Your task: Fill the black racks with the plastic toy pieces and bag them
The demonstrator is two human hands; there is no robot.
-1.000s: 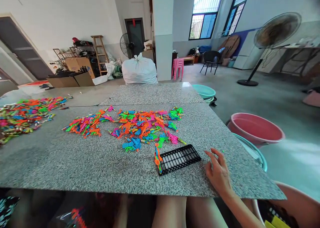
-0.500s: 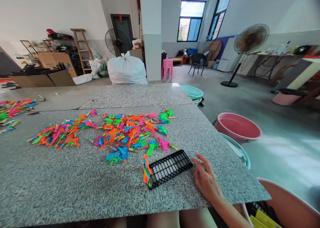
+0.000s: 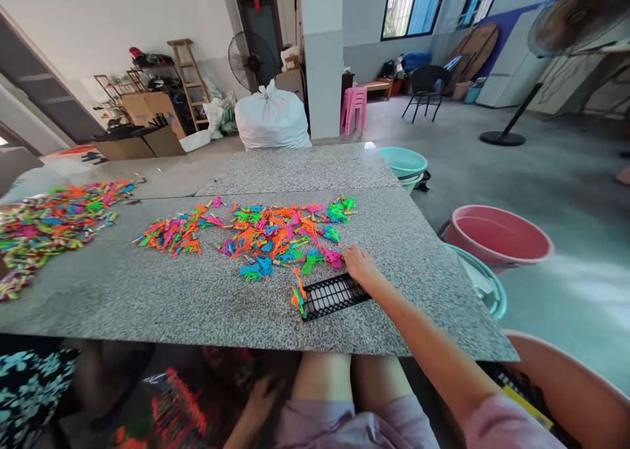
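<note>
My right hand (image 3: 360,264) is palm down at the right edge of a pile of toy guns (image 3: 275,229), over the far right end of a black plastic basket (image 3: 337,295). Its bent fingers reach a pink toy gun (image 3: 333,257); their tips are partly hidden, so their grip is unclear. Several orange, green and blue toy pieces (image 3: 298,295) stand in the basket's left end. Below the table edge, beside my lap, my left hand (image 3: 267,396) is dim and blurred. To its left is a clear bag of colourful toys (image 3: 177,406).
A second small pile (image 3: 172,232) and a large heap of coloured pieces (image 3: 59,219) lie further left on the granite table (image 3: 197,298). A pink tub (image 3: 502,235) and turquoise basin (image 3: 480,281) stand at right. Another person's patterned clothing (image 3: 34,390) shows at lower left.
My right hand has moved from beside the basket's right end, forward and left to the pink toy gun. The view has tilted down and turned left, bringing my left hand into sight.
</note>
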